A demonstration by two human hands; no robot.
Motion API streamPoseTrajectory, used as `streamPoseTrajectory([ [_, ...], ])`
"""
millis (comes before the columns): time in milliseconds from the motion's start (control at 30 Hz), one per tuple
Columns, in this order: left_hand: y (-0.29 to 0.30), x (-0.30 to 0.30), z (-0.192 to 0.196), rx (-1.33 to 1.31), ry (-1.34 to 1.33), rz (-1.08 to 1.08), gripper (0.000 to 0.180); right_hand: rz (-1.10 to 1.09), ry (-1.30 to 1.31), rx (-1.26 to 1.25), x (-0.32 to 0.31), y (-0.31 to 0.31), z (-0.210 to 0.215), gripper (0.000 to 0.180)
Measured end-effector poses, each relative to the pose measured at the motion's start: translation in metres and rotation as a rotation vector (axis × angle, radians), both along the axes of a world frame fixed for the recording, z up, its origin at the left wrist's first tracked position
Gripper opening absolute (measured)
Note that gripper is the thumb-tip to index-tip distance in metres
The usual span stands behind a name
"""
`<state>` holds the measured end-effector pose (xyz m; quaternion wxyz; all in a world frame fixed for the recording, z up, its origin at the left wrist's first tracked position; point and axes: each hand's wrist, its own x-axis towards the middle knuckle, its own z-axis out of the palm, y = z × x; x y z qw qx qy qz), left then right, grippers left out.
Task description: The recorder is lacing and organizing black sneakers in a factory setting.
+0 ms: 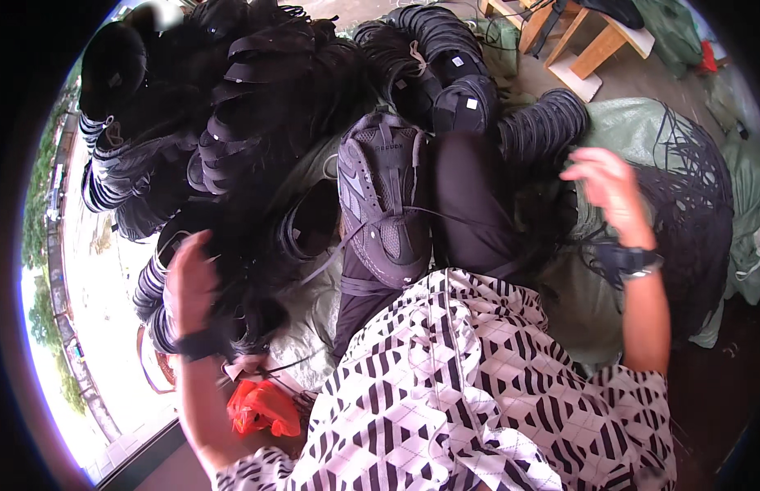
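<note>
midway lies a shoe (386,192), untouched; left fingers (193,250) blurred, state unclear; right fingers (597,158) apart.

Shoe upper (388,192) on left thigh (357,317) — stacked uppers (257,90) left and ahead — laces (695,192) on sack (629,123), right.

Lower left: crumpled, bright red thin plastic bag (265,407). Far left, beyond a dark straight-edged sill (143,454): glaring pale ground outdoors (102,278) and a strip of green foliage (41,311), both bowed by the lens. Upper right: light-brown wooden stool-like frame (599,49) with angled legs, on dull grey-brown floor (534,88). Beside it, translucent green plastic sheeting (674,37); near that, a small red scrap (708,56), possibly plastic, too small to be certain.
</note>
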<state>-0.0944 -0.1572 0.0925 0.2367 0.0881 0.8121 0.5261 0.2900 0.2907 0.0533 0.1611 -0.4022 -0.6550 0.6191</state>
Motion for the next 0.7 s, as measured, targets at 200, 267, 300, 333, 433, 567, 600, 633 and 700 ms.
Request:
streamPoseTrajectory([
  [200, 0.188, 0.109, -0.021, 0.041, -0.226, -0.526, 0.021, 0.402, 0.252, 0.527, -0.121, -0.104, -0.037, 0.01],
  [267, 0.203, 0.109, -0.042, 0.027, 0.199, -0.644, 0.018, 0.448, 0.093, 0.646, -0.123, -0.116, -0.041, 0.01],
  [300, 0.205, 0.108, -0.045, 0.026, 0.196, -0.641, 0.018, 0.438, 0.055, 0.567, -0.123, -0.122, -0.04, 0.009],
  [333, 0.209, 0.11, -0.045, -0.048, 0.346, -0.708, 0.017, 0.437, 0.046, 0.564, -0.121, -0.125, -0.041, 0.009],
  [433, 0.224, 0.105, -0.05, -0.231, 0.534, -0.889, 0.018, 0.434, -0.079, 0.627, -0.118, -0.134, -0.041, 0.012],
  [567, 0.233, 0.102, -0.044, -0.476, 0.502, -1.151, 0.021, 0.394, -0.114, 0.603, -0.119, -0.137, -0.044, 0.012],
  [600, 0.236, 0.101, -0.045, -0.471, 0.501, -1.149, 0.021, 0.403, -0.122, 0.601, -0.12, -0.136, -0.044, 0.012],
  [633, 0.238, 0.099, -0.046, -0.504, 0.518, -1.175, 0.022, 0.412, -0.13, 0.596, -0.121, -0.137, -0.044, 0.012],
  [700, 0.238, 0.099, -0.048, -0.535, 0.533, -1.199, 0.023, 0.422, -0.147, 0.592, -0.122, -0.138, -0.043, 0.013],
])
